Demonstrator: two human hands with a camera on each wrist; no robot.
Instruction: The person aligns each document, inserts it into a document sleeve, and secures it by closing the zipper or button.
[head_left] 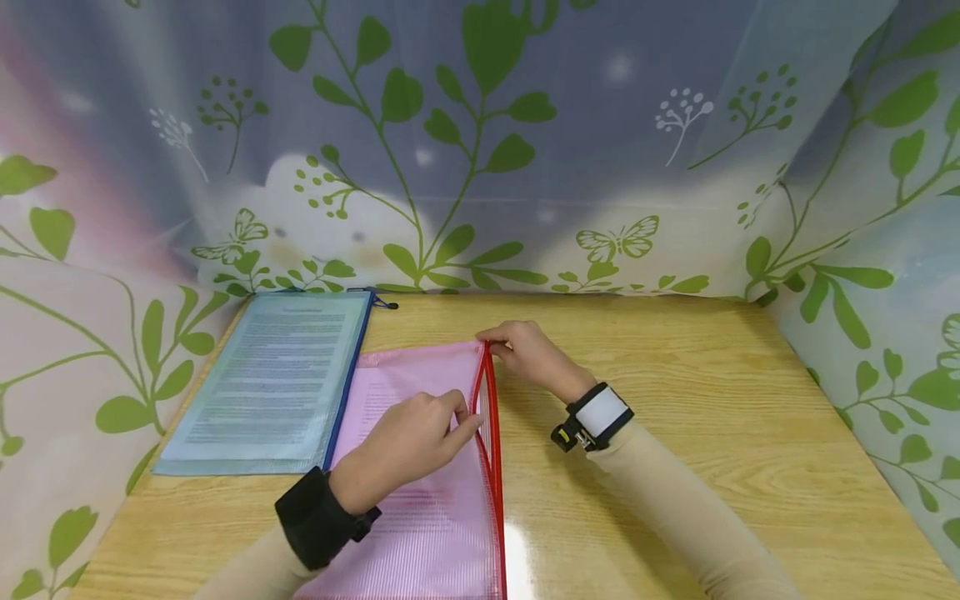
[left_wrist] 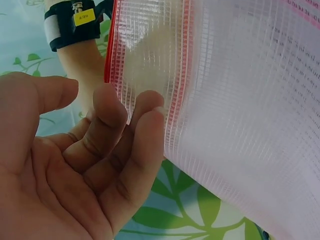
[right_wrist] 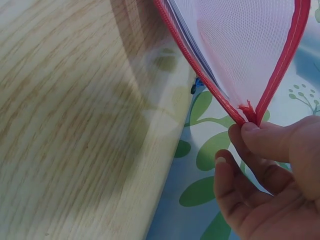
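Observation:
A pink mesh zip file bag (head_left: 420,533) with red zipper edging lies on the table, printed paper showing through it. Its zipper side gapes, and white sheets (right_wrist: 186,30) show inside in the right wrist view. My right hand (head_left: 534,357) pinches the far corner at the zipper's end between thumb and index finger. Over the bag, my left hand (head_left: 412,437) is at the gaping edge with its fingers loosely bent. In the left wrist view the thumb stands apart from those fingers, with nothing between; whether the fingertips touch the mesh I cannot tell.
A blue zip file bag (head_left: 262,383) with printed paper inside lies to the left, its dark zipper pull (head_left: 386,305) at the far corner. The wooden table (head_left: 697,383) runs back to a leaf-patterned curtain (head_left: 570,192), which also hangs at both sides.

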